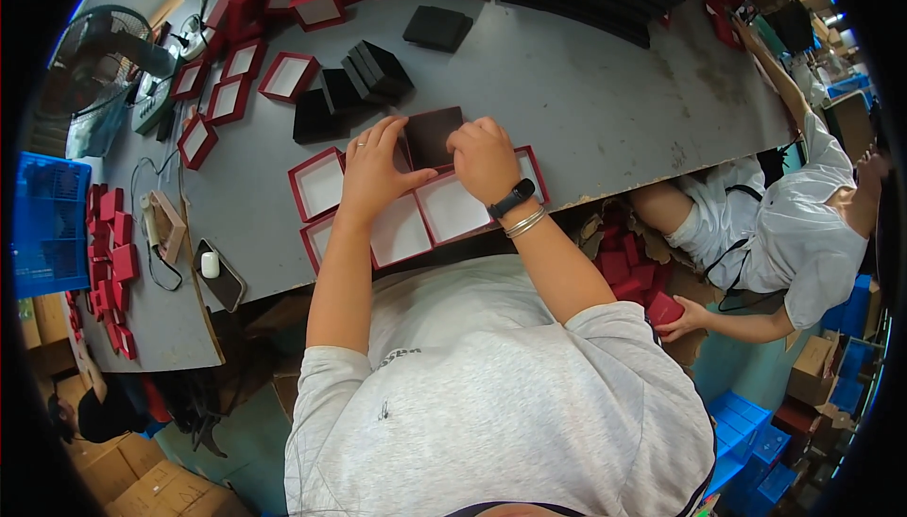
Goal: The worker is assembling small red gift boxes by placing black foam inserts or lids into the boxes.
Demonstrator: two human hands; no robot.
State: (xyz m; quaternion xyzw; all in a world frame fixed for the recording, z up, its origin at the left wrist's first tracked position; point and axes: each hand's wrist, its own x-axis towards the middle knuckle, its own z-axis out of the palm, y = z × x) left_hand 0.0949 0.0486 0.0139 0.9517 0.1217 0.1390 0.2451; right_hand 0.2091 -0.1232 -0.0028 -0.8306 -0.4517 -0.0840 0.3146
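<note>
My right hand (487, 158), with a dark band and bracelets at the wrist, is closed with curled fingers on the right edge of a dark rectangular pad (435, 135), which is tilted up. My left hand (378, 163) lies at the pad's left side, fingers stretched and thumb apart; its fingertips are close to the pad, but contact is unclear. Around and under both hands sit several open red boxes with white insides, among them a front middle box (453, 207) and a left box (316, 185). My hands and forearms partly hide them.
Black pads (373, 73) stand beyond my hands, another small stack (437, 28) farther back. Open red boxes (288, 76) are scattered at the far left. A phone (227, 286) with a white case lies by the table edge. At right, a person's hand (680, 319) holds a red box.
</note>
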